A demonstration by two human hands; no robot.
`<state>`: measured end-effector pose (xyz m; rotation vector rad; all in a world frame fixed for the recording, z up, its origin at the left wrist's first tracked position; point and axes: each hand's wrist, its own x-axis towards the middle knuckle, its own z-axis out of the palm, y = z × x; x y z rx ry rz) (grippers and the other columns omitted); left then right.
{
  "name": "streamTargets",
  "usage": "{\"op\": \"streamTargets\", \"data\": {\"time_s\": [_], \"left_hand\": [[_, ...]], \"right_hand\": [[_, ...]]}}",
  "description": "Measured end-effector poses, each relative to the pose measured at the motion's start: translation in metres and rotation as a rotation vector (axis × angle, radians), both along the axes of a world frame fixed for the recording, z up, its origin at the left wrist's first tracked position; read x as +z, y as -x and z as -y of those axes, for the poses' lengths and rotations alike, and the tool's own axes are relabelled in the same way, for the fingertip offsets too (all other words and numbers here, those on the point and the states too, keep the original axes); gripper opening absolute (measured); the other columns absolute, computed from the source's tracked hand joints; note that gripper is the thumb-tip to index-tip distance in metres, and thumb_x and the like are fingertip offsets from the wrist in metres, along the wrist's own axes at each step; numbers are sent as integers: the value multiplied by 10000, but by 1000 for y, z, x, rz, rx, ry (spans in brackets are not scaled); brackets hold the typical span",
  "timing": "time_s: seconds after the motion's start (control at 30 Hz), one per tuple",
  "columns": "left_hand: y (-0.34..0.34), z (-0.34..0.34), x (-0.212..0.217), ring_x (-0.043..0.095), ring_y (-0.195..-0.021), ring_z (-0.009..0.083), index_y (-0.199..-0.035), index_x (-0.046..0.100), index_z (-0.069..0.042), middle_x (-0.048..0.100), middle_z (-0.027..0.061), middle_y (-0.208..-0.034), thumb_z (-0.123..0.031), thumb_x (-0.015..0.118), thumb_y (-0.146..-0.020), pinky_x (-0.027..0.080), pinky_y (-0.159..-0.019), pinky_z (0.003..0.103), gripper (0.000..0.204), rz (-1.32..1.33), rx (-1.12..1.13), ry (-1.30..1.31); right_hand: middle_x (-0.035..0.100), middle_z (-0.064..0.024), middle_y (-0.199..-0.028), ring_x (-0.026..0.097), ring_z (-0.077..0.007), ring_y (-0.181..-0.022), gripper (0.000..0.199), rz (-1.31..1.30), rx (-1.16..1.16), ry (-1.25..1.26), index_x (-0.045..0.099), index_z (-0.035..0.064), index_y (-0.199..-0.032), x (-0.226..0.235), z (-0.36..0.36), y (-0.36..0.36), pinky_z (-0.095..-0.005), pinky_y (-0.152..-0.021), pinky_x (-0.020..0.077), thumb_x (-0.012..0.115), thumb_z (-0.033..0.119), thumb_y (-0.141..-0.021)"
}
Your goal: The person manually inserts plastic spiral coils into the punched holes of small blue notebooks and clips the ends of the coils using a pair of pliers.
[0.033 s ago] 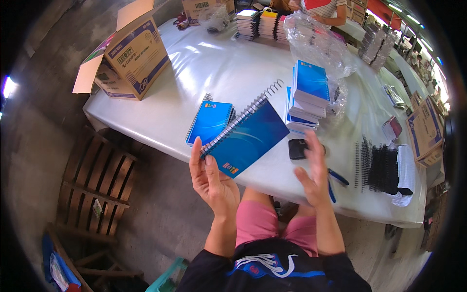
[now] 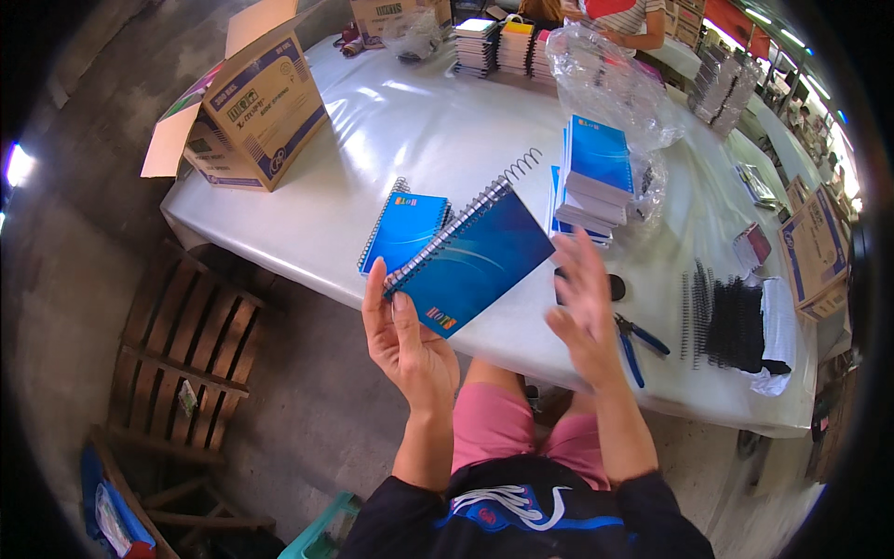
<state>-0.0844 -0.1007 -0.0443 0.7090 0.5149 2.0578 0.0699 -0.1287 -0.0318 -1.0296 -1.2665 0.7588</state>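
My left hand [image 2: 405, 340] holds a blue spiral-bound notebook [image 2: 480, 256] by its lower corner, tilted up above the near edge of the white table [image 2: 419, 121]. To the right of the notebook is my right hand [image 2: 582, 317], blurred, with its fingers spread and nothing in it. A second blue notebook [image 2: 400, 228] lies flat on the table just behind the held one. Beyond my right hand stands a stack of blue-covered notebooks [image 2: 591, 177], with a loose wire spiral [image 2: 521, 166] beside it.
Blue-handled pliers [image 2: 638, 345] and a small black object [image 2: 615, 287] lie by my right hand. Black binding coils [image 2: 736, 321] sit at the right. An open cardboard box [image 2: 251, 116] stands far left, and a clear plastic bag [image 2: 605, 79] and another person [image 2: 624, 19] are at the back. A wooden pallet [image 2: 177, 345] stands below left.
My right hand has shifted slightly up and left. The notebook and my left hand are almost where they were.
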Motion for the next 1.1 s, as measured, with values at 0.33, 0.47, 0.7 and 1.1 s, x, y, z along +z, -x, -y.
{"op": "streamTargets", "data": {"time_s": [0.33, 0.47, 0.7, 1.1], "left_hand": [[71, -68, -38, 492, -999, 196, -1120, 670, -117, 545, 88, -944, -89, 602, -799, 402, -900, 342, 329, -1022, 467, 409], [72, -85, -71, 500, -1043, 204, -1128, 654, -58, 548, 122, -1093, -212, 527, -903, 386, -948, 326, 301, -813, 382, 370], [52, -107, -62, 537, -1099, 225, -1155, 595, 31, 613, 142, -1135, -311, 347, -1018, 391, -950, 331, 445, -548, 207, 347], [23, -52, 12, 501, -1111, 277, -1016, 609, 33, 547, 133, -1061, -81, 506, -909, 396, -959, 408, 187, -580, 626, -112]], "right_hand": [[558, -95, -1195, 562, -218, -987, 399, 589, 105, 160, 600, 69, -1190, -11, -176, 64, -292, -860, 451, 672, 146, -805], [558, -105, -1187, 548, -270, -1065, 375, 565, -100, 71, 630, 130, -1138, -56, -181, 72, -441, -932, 398, 619, 284, -797], [479, -116, -1290, 427, -296, -1221, 446, 424, -257, -159, 538, 129, -1251, -59, -166, 78, -526, -981, 286, 587, 312, -848], [668, -155, -949, 638, -278, -888, 590, 678, -602, 554, 649, 44, -1017, 50, -112, -142, -399, -776, 485, 727, 543, -712]]}}
